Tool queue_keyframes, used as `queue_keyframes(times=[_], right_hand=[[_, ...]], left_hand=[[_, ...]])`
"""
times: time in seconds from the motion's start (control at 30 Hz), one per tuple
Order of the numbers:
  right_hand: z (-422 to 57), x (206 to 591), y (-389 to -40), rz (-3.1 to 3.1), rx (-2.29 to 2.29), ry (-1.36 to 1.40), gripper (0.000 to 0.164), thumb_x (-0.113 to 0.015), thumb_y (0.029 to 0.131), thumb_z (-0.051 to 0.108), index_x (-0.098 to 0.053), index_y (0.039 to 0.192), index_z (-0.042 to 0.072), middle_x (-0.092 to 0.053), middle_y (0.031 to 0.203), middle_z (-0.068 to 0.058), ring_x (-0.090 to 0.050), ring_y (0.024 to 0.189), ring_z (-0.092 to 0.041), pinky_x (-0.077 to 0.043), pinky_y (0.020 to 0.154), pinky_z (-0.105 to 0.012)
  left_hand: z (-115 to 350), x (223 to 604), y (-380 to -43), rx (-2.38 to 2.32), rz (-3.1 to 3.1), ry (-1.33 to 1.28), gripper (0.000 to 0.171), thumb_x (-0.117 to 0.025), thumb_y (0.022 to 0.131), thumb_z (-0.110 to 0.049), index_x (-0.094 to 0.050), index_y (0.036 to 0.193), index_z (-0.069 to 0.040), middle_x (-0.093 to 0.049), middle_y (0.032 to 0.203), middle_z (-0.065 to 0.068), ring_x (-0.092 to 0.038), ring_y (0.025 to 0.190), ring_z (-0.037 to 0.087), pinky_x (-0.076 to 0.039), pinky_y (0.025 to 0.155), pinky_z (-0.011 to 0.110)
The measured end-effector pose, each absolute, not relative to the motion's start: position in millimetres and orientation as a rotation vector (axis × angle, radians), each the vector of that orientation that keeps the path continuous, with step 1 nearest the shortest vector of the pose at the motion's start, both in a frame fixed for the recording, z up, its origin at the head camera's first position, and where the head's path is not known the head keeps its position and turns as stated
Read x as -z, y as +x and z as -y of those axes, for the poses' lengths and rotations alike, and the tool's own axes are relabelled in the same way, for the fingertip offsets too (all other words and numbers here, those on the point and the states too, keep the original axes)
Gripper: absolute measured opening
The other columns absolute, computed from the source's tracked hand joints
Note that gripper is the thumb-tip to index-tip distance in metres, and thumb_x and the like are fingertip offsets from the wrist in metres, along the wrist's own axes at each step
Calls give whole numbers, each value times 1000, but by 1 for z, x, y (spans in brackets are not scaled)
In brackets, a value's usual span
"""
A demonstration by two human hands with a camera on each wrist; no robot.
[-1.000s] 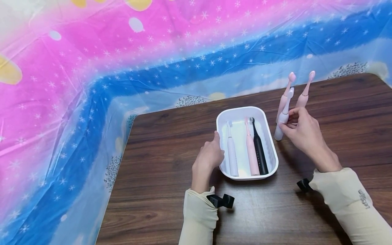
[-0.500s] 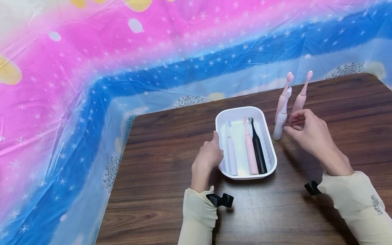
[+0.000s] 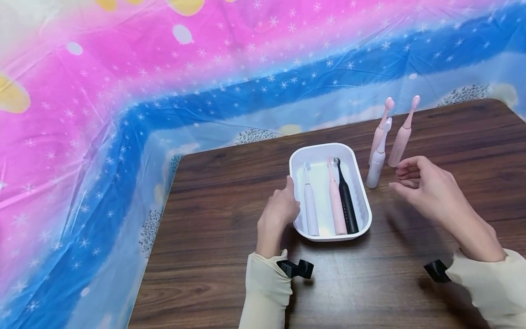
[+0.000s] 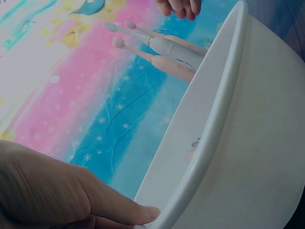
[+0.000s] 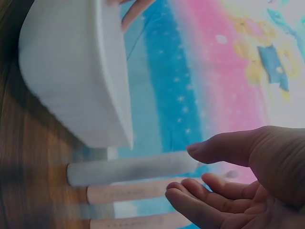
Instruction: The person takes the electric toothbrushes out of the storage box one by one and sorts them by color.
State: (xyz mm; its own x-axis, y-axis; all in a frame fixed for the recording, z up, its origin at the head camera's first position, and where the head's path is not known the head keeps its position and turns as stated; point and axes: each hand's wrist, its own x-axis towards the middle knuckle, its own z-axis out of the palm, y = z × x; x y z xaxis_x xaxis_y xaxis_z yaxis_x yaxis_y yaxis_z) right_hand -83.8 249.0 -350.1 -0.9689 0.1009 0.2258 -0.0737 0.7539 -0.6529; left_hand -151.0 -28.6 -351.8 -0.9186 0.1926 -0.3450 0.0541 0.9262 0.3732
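Observation:
In the head view, a white tray (image 3: 365, 192) holds a white electric toothbrush (image 3: 312, 210), a pink one (image 3: 338, 208) and a black one (image 3: 348, 205), all lying lengthwise. My left hand (image 3: 280, 209) grips the tray's left rim; its thumb (image 4: 119, 205) shows at the rim in the left wrist view. Right of the tray stand three more upright electric toothbrushes: a white one (image 3: 376, 170), a pink one (image 3: 377, 139) behind it and another pink one (image 3: 400, 145). My right hand (image 3: 431, 189) is beside them with fingers loosely bent, holding nothing and apart from the white toothbrush.
Everything rests on a dark wooden table (image 3: 213, 214). A pink and blue patterned cloth (image 3: 246, 68) hangs behind its back and left edges. Black wrist cameras (image 3: 297, 268) stick out from both cream sleeves.
My right hand has let go of the standing white toothbrush and drawn back to the right and nearer. The white toothbrush stays upright. My left hand has not moved.

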Motion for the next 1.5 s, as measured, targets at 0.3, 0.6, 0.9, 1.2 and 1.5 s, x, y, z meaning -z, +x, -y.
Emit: queue_keyframes(times=[0.3, 0.6, 0.9, 1.2, 1.5], right_hand=[[-224, 339, -81, 2670, -1080, 132, 35, -74, 77, 16, -56, 105, 2, -67, 93, -11, -54, 79, 9, -41, 69, -8], [-197, 341, -94, 2698, -1216, 213, 31, -69, 80, 8, -55, 106, -3, -64, 95, -16, -64, 86, -27, -50, 74, -34], [-171, 350, -112, 2805, -1305, 267, 33, -65, 82, 11, -55, 110, -6, -63, 98, -18, -62, 91, -28, -48, 79, -41], [-150, 363, -122, 2910, -1340, 313, 35, -67, 80, 10, -54, 109, -7, -61, 93, -13, -60, 85, -22, -48, 77, -37], [-133, 376, -130, 3010, -1328, 369, 33, -67, 79, 9, -54, 105, -8, -60, 88, -11, -58, 81, -19, -47, 75, -34]], left_hand=[[28, 353, -151, -508, -2708, 176, 67, -50, 93, -17, -14, 149, -11, -56, 121, 19, -57, 98, 28, -44, 81, 39], [28, 354, -150, -505, -2713, 177, 67, -50, 93, -18, -14, 149, -11, -57, 121, 19, -57, 96, 28, -45, 80, 39], [28, 355, -150, -517, -2716, 186, 66, -50, 93, -17, -15, 149, -10, -57, 121, 19, -57, 95, 27, -45, 80, 38], [29, 354, -150, -513, -2732, 199, 66, -51, 92, -17, -16, 148, -9, -58, 119, 19, -58, 92, 27, -45, 78, 37], [30, 352, -150, -518, -2736, 195, 67, -52, 92, -18, -17, 148, -9, -59, 116, 19, -56, 83, 25, -46, 70, 35]])
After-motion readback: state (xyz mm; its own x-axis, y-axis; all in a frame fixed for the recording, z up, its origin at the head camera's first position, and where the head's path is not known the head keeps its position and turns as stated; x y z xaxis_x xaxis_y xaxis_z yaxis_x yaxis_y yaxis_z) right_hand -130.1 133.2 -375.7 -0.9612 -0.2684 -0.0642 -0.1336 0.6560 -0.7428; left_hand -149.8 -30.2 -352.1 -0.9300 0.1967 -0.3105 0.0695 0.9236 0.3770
